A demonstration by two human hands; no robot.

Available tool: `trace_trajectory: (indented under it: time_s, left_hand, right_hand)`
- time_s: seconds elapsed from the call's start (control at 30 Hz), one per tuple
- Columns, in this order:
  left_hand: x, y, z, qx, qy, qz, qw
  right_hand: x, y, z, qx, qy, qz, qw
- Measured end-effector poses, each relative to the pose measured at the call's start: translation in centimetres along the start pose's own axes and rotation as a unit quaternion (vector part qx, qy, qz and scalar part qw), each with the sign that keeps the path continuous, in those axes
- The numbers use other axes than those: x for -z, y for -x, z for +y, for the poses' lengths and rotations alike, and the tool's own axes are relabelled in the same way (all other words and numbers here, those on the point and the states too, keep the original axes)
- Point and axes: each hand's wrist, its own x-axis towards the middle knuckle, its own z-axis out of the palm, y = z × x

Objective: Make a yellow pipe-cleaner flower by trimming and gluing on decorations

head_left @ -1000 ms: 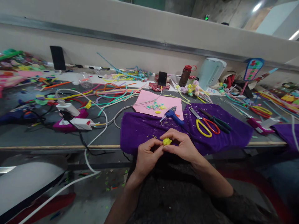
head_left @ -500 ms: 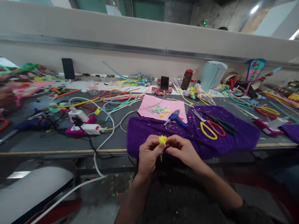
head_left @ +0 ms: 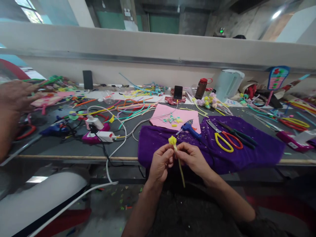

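Note:
A small yellow craft flower (head_left: 172, 141) on a thin yellow-green stem stands upright above the table's front edge, its stem hanging down at a slant. My right hand (head_left: 191, 158) pinches the stem just below the bloom between thumb and fingers. My left hand (head_left: 161, 161) is closed close beside the stem, fingers curled with the tips pressed together; whether anything is between them is hidden. Beyond the hands, a blue glue gun (head_left: 190, 129) lies on a purple cloth (head_left: 155, 141), and a pink sheet (head_left: 158, 115) holds several small coloured snippets.
Scissors (head_left: 225, 141) with yellow and red handles lie right, beside dark-handled pliers (head_left: 243, 136). Left are a power strip (head_left: 100, 136) and a looping white cable (head_left: 123, 131). A phone (head_left: 178, 92), bottle (head_left: 201, 88) and kettle (head_left: 229, 84) stand behind. Another person's hand (head_left: 17, 95) is at far left.
The flower has tipped so its long stem now shows below my hands. My right hand has closed on the stem. The view has shifted, and the other person's hand reaches farther in.

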Motion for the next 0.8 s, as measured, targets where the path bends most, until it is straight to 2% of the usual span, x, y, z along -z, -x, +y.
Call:
trace_trajectory:
  time_s: [0.17,0.5,0.8]
  left_hand:
    - [0.1,-0.2,-0.1,0.018,0.033,-0.006,0.999]
    - [0.0,-0.1,-0.6,-0.003,0.007,0.044,0.999]
    - [-0.3,0.0,-1.2,-0.042,-0.03,0.052,0.997]
  right_hand:
    - [0.1,0.0,0.0,-0.02,-0.028,-0.019,0.999]
    - [0.0,0.3,0.5,-0.043,-0.018,-0.03,0.998]
    - [0.1,0.6,1.0,-0.036,-0.014,-0.034,0.999]
